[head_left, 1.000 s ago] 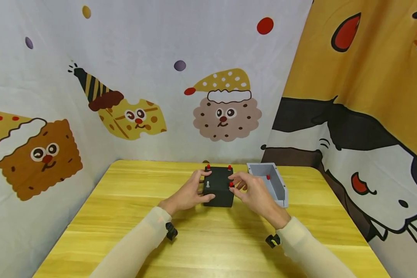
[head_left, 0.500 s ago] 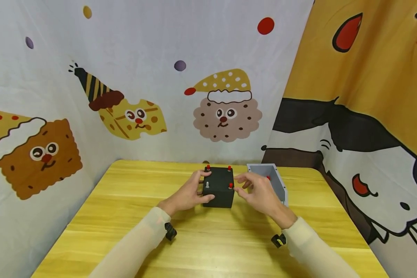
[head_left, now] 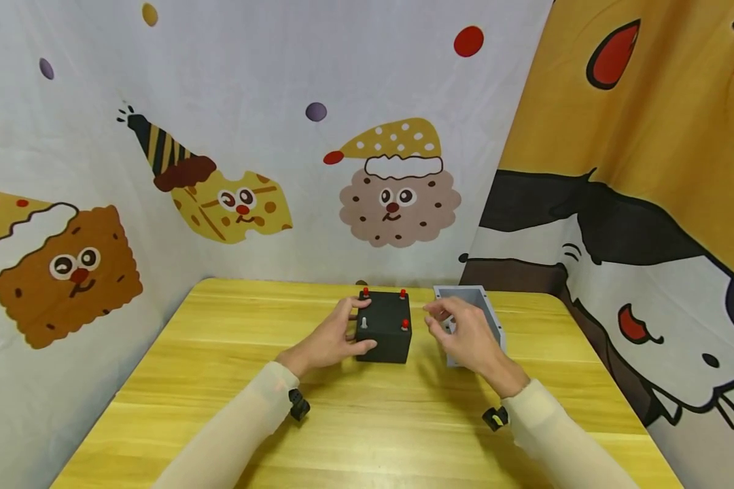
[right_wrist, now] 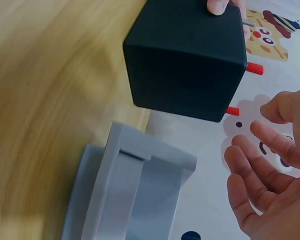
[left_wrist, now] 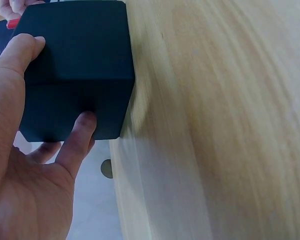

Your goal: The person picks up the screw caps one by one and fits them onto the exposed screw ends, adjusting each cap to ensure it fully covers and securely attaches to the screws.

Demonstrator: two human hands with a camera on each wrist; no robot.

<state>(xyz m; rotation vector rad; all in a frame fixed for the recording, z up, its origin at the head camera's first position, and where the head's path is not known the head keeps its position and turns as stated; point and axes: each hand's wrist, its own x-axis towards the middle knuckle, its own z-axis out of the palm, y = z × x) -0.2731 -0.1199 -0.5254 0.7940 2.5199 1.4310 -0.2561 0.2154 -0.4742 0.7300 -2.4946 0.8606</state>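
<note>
A black box point(head_left: 384, 312) stands on the table, with posts at the corners of its top. Red caps point(right_wrist: 255, 68) cover three of them, and the front-left metal post point(head_left: 363, 323) is bare. My left hand point(head_left: 329, 337) grips the box from the left, its thumb point(left_wrist: 22, 50) on the near face and other fingers on the far side. Right of the box, apart from it, my right hand point(head_left: 467, 337) hovers over the grey bin point(right_wrist: 102, 195) with loosely bent fingers and nothing between them. That hand hides much of the bin's inside in the head view.
The wooden table point(head_left: 367, 428) stretches toward me in front of the box. Behind it hangs a white cloth point(head_left: 269, 81) with cartoon prints, and a yellow patterned curtain point(head_left: 679, 136) closes off the right side.
My right hand has drawn away from the front-right red cap, moving right to over the grey bin. My left hand has kept its grip on the box.
</note>
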